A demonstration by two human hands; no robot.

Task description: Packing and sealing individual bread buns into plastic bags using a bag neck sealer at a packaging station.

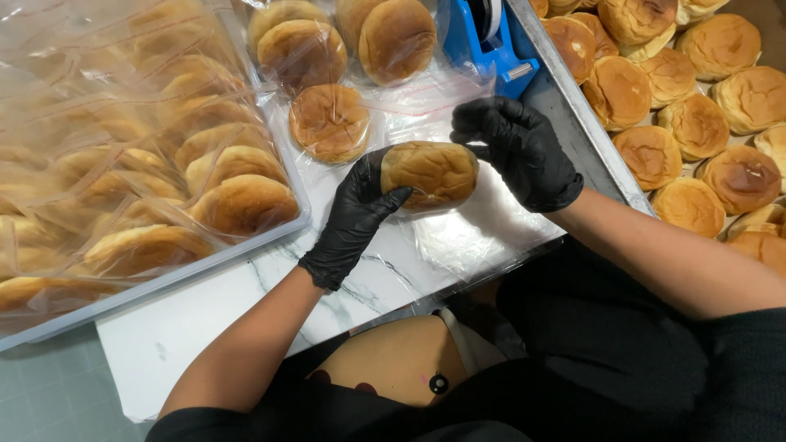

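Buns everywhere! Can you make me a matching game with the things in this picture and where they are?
Things:
1. bagged bun
2. loose buns
3. blue tape dispenser
4. bin of packed buns

Places:
A. far left
B. between the left hand and right hand
C. tray on the right
D. top middle, behind the hands

Pairs: 1-B, 2-C, 3-D, 4-A

Golden round bun (429, 172) in clear bag, tilted on edge, above white marble board.
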